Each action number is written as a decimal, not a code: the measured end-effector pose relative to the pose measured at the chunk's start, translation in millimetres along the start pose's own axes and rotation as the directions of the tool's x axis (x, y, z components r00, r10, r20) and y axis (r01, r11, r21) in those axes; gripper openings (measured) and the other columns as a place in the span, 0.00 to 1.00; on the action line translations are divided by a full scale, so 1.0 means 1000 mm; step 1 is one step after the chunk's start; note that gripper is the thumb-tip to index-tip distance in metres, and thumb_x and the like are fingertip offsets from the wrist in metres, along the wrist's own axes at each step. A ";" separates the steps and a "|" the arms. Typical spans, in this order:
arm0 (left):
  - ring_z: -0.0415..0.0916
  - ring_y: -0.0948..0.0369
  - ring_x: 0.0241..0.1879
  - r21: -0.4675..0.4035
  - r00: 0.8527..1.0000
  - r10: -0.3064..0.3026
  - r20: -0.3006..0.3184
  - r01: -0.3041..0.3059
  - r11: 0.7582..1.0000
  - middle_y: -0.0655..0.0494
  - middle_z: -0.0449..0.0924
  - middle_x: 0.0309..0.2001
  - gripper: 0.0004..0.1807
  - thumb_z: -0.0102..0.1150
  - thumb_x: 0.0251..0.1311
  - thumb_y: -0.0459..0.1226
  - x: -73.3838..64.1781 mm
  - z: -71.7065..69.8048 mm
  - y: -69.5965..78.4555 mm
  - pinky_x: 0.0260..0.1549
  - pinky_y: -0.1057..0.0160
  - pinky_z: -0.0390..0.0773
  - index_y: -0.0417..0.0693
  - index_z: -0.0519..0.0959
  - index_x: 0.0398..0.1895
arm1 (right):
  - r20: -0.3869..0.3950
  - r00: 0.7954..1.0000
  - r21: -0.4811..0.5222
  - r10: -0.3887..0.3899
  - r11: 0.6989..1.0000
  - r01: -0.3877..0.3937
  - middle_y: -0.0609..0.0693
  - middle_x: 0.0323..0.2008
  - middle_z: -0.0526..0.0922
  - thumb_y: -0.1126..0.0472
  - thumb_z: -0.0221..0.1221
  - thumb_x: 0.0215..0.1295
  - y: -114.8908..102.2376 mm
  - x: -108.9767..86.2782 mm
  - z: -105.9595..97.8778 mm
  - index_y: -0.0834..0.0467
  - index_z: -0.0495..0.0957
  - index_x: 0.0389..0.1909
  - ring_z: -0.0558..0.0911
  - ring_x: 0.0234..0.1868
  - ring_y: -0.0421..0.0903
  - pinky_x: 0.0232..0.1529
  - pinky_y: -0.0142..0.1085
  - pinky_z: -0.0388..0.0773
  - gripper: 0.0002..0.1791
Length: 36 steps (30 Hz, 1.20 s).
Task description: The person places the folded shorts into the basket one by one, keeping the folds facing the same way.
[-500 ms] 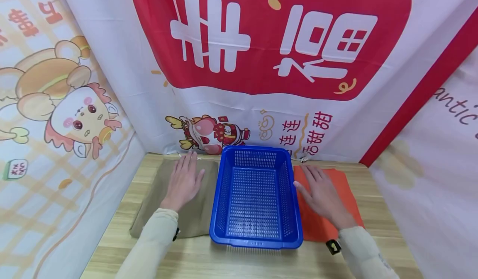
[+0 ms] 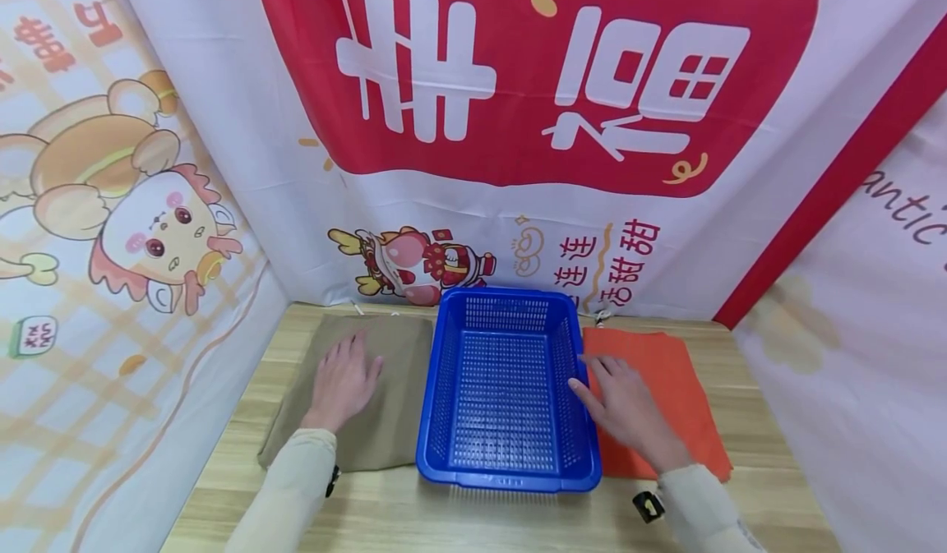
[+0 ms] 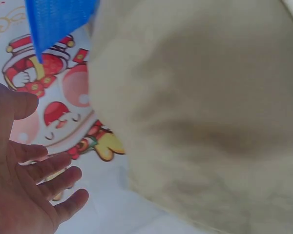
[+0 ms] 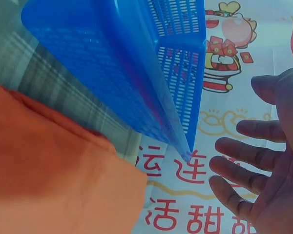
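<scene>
A blue plastic basket (image 2: 510,481) with perforated walls stands upright on the table, nothing inside it. To its left lies a folded khaki cloth (image 2: 392,421), and to its right a folded orange cloth (image 2: 681,389). Over the khaki cloth is my left hand (image 2: 343,382), fingers relaxed; the left wrist view shows that hand (image 3: 27,180) holding nothing, apart from the cloth (image 3: 210,97). My right hand (image 2: 625,405) hovers by the basket's right rim, over the orange cloth. In the right wrist view its loosely spread fingers (image 4: 249,151) grip nothing and stay clear of the basket (image 4: 88,63).
A wood-grain table (image 2: 370,520) carries everything. A white and red printed curtain (image 2: 518,241) hangs right behind the basket. Printed fabric walls (image 2: 148,356) close off the left and right sides.
My left hand has drawn back toward me and slightly left over the khaki cloth. My right hand has shifted left and a little toward me, closer to the basket's rim.
</scene>
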<state>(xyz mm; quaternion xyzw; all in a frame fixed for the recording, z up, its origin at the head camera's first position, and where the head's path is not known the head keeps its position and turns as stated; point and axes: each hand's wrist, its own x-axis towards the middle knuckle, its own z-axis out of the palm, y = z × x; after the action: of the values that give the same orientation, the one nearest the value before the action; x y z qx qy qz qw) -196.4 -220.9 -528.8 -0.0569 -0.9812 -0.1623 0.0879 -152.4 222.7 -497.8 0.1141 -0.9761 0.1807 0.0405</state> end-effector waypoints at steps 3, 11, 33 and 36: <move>0.63 0.30 0.65 -0.001 0.999 -0.034 0.026 0.034 0.999 0.24 0.65 0.66 0.36 0.53 0.74 0.46 -0.003 0.004 -0.009 0.64 0.32 0.62 0.28 0.59 0.73 | -0.009 1.000 0.000 -0.015 1.000 0.015 0.61 0.61 0.76 0.41 0.55 0.74 -0.004 -0.002 0.002 0.58 0.72 0.69 0.73 0.62 0.61 0.61 0.61 0.71 0.32; 0.63 0.27 0.62 0.004 0.989 -0.139 0.057 0.139 0.990 0.20 0.63 0.64 0.40 0.57 0.70 0.46 -0.014 0.017 -0.041 0.58 0.28 0.64 0.24 0.57 0.71 | 0.020 0.999 0.006 -0.046 0.999 0.045 0.61 0.60 0.78 0.43 0.56 0.74 -0.011 -0.008 0.009 0.58 0.74 0.68 0.76 0.60 0.60 0.59 0.60 0.74 0.30; 0.46 0.21 0.66 -0.025 0.884 -0.367 0.289 0.390 0.920 0.15 0.44 0.68 0.58 0.63 0.63 0.56 -0.036 0.044 -0.097 0.59 0.21 0.51 0.28 0.41 0.76 | 0.097 0.988 0.023 -0.122 0.992 0.120 0.55 0.54 0.82 0.43 0.58 0.73 -0.034 -0.022 0.030 0.57 0.77 0.65 0.80 0.56 0.55 0.57 0.54 0.77 0.28; 0.47 0.22 0.66 -0.039 0.880 -0.383 0.281 0.409 0.912 0.15 0.45 0.68 0.57 0.65 0.62 0.54 -0.037 0.043 -0.095 0.58 0.21 0.53 0.29 0.44 0.76 | 0.101 0.985 0.025 -0.143 0.990 0.141 0.55 0.53 0.82 0.44 0.58 0.73 -0.038 -0.022 0.032 0.57 0.77 0.64 0.80 0.55 0.55 0.56 0.53 0.78 0.27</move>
<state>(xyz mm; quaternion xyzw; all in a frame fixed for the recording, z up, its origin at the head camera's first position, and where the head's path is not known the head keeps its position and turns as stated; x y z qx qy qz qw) -179.8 -299.0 -605.1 0.1194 -0.9657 -0.2152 -0.0832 -123.0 181.4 -517.8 0.1928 -0.9646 0.1800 0.0023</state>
